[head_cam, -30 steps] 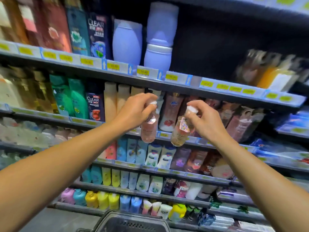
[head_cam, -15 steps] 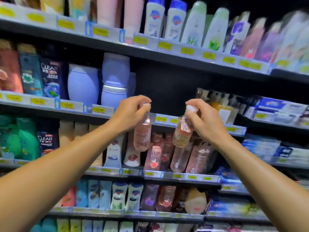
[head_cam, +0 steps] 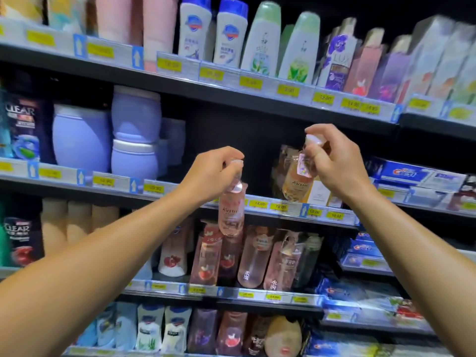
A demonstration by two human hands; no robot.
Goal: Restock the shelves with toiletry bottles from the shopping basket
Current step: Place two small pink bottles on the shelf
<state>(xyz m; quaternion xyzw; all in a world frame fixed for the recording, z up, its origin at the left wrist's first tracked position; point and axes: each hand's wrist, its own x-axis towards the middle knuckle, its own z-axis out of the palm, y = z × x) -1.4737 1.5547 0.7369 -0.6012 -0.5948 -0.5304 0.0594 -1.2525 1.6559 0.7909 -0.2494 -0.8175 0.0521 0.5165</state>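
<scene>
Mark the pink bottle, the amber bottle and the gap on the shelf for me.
pink bottle (head_cam: 231, 215): head view, on its label.
amber bottle (head_cam: 296, 180): head view, on its lower body.
gap on the shelf (head_cam: 221, 140): head view, on the dark back wall.

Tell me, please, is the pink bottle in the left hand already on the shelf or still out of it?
Still out: the left hand holds the pink bottle by its cap, hanging before the shelf edge.
</scene>
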